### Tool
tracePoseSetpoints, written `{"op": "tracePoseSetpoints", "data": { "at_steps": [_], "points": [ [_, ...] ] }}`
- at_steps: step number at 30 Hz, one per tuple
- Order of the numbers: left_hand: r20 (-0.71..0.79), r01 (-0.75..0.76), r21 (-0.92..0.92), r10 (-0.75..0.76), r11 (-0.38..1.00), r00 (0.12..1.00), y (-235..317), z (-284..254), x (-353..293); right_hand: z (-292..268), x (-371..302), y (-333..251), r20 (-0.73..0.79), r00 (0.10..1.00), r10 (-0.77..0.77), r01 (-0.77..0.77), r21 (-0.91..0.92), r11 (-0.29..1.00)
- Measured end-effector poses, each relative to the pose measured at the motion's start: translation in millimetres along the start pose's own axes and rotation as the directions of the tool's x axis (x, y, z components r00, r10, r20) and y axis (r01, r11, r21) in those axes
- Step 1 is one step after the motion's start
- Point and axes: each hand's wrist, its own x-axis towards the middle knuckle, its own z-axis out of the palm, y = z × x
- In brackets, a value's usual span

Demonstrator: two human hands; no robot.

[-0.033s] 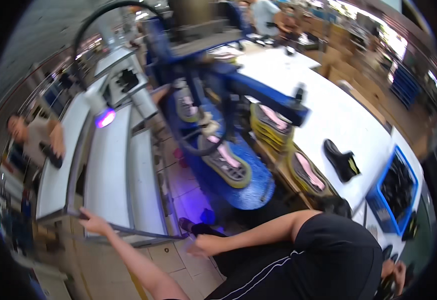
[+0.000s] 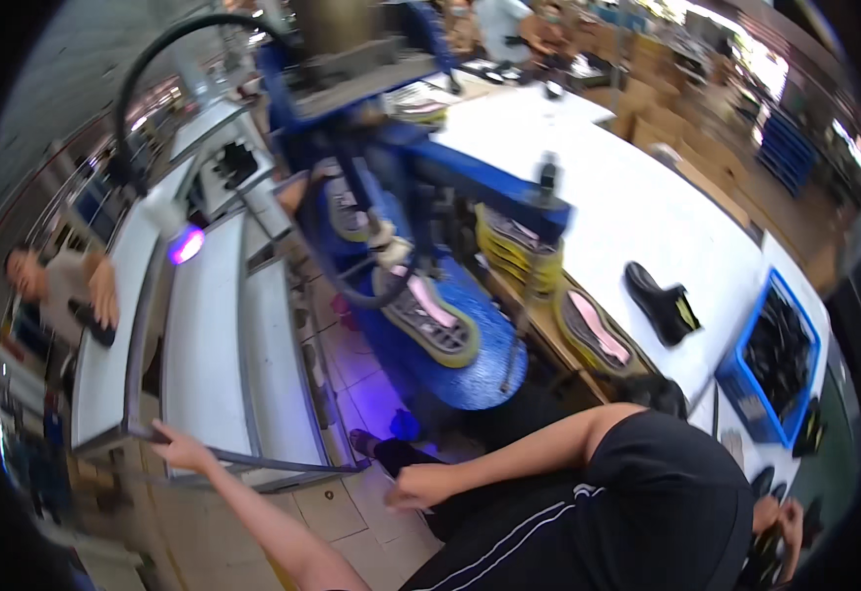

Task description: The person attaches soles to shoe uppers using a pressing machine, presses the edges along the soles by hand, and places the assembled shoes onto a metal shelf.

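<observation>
At the lower left, my left hand (image 2: 184,451) is closed on the metal frame (image 2: 140,429) at the near end of a white-shelved rack (image 2: 199,364). My right hand (image 2: 422,488) is curled in the air above the tiled floor, beside my dark trousers, with nothing visible in it. In front of me stands a blue machine (image 2: 494,379). A grey and yellow shoe sole (image 2: 440,325) with a pink strip lies on its rounded blue table. A second such sole (image 2: 344,212) lies farther back on the machine, partly hidden by its hoses.
A lamp (image 2: 186,246) glows purple over the rack. Across the rack a co-worker handles a black shoe (image 2: 94,323). On the right, a white table (image 2: 637,217) bears stacked soles (image 2: 524,256), a black boot (image 2: 662,303) and a blue basket (image 2: 735,389) of black pieces.
The whole view has shifted slightly. My right hand has drawn a little toward my body and its fingers look more curled. My left hand stays on the rack frame.
</observation>
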Motion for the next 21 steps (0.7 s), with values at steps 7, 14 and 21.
{"op": "tracePoseSetpoints", "data": {
  "at_steps": [7,14,21],
  "points": [
    [-0.007,-0.251,0.111,0.253,0.962,0.967,-33,-8,3,-128,-171,-107,-0.526,0.776,-0.347,0.032,-0.517,0.856],
    [0.117,-0.191,0.184,0.172,0.964,0.978,-84,-34,-56,-178,-378,-102,-0.741,-0.355,-0.569,-0.760,-0.126,0.638],
    [0.402,0.044,0.134,-0.094,0.990,0.911,-96,-61,-289,-118,-547,-22,-0.815,-0.564,0.133,-0.452,0.440,0.776]
  ]
}}
